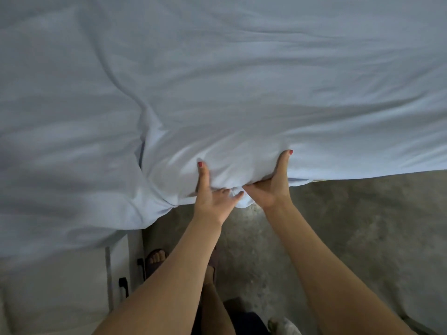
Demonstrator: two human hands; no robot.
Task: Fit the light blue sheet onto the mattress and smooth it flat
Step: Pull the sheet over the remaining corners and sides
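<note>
The light blue sheet (229,81) covers the whole mattress, with long wrinkles and one deep fold running down the left of centre. At the near corner the sheet bunches over the edge. My left hand (212,194) grips that bunch from the left, thumb up on the cloth and fingers curled under it. My right hand (271,187) holds the same bunch from the right, thumb raised along the top and fingers tucked beneath. The mattress itself is hidden under the sheet.
A grey concrete floor (350,238) lies below the bed's near edge. A white bed base (123,269) with black fittings shows at lower left. My sandalled feet (157,258) stand by the corner. A crumpled pale object (283,326) lies on the floor at the bottom.
</note>
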